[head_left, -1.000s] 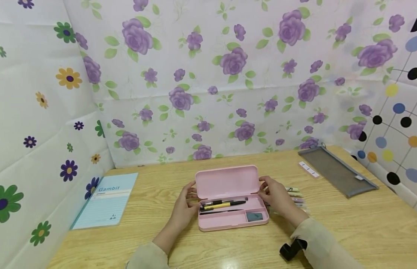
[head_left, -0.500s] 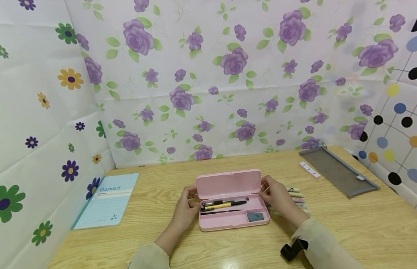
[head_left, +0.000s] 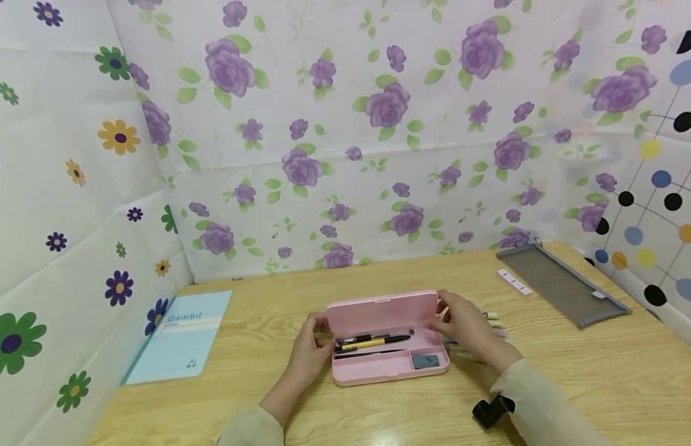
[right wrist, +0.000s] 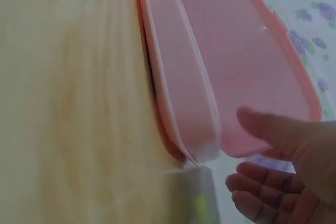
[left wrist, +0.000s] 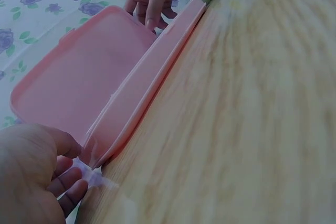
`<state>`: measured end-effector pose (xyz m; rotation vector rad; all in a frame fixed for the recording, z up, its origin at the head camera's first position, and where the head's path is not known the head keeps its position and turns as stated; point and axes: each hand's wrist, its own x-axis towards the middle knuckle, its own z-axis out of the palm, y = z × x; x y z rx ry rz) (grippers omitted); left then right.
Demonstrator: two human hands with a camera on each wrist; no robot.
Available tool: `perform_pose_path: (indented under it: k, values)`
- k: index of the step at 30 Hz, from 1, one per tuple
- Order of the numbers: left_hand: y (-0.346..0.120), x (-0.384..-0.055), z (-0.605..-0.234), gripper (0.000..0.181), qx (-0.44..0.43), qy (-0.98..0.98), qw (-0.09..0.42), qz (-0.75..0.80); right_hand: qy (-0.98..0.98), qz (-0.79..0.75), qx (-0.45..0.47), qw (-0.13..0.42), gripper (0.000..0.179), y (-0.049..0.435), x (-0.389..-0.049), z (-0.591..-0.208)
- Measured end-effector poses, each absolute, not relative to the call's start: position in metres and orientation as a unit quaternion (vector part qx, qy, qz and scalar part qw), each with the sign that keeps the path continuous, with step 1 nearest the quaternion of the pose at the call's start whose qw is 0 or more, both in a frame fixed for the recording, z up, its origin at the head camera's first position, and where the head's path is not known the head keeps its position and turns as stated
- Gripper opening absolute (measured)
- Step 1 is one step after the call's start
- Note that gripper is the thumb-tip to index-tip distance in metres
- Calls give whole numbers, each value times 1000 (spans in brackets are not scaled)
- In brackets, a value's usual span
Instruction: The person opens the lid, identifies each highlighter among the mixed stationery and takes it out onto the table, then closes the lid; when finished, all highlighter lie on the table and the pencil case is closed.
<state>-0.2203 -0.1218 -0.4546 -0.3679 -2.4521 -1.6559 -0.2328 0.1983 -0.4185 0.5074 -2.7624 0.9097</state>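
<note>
A pink pencil case (head_left: 373,373) lies on the table with its lid (head_left: 359,316) raised and tilted forward. Inside are a yellow-and-black pen (head_left: 373,342), other dark pens and, in a small compartment, a dark grey-blue eraser (head_left: 426,361). My left hand (head_left: 310,353) holds the case's left end, thumb (left wrist: 65,142) at the corner by the hinge. At the right end, my right hand (head_left: 468,325) holds the lid's edge, its thumb (right wrist: 257,121) across the inner face and a finger behind. The other right fingers hang loosely curled below the lid.
A light blue notebook (head_left: 180,337) lies at the left. Several pale markers (head_left: 494,321) lie partly hidden behind the right hand. Farther right are a small white strip (head_left: 514,282) and a grey mesh pouch (head_left: 563,285). A black object (head_left: 492,412) sits by the right sleeve.
The lid has tipped forward, toward the person, its top edge now lower. My right hand has moved along with it, while the left hand stays at the case's left end.
</note>
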Motion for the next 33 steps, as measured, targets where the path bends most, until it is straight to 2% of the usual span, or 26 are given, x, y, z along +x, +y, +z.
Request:
perform_pose_path:
  k: [4, 6, 14, 33]
  values:
    - [-122, -220, -455, 35, -129, -820, 82, -552, -929, 308, 189, 81, 51, 203, -231, -407]
    - [-122, -220, -456, 35, -135, -818, 84, -552, -927, 313, 194, 70, 56, 206, -228, -401]
    - [-122, -218, -454, 34, -132, -827, 88, -539, -923, 313, 217, 58, 45, 203, -230, -378]
    - [-125, -219, -455, 36, -135, -827, 91, -538, -913, 345, 215, 30, 35, 199, -233, -377]
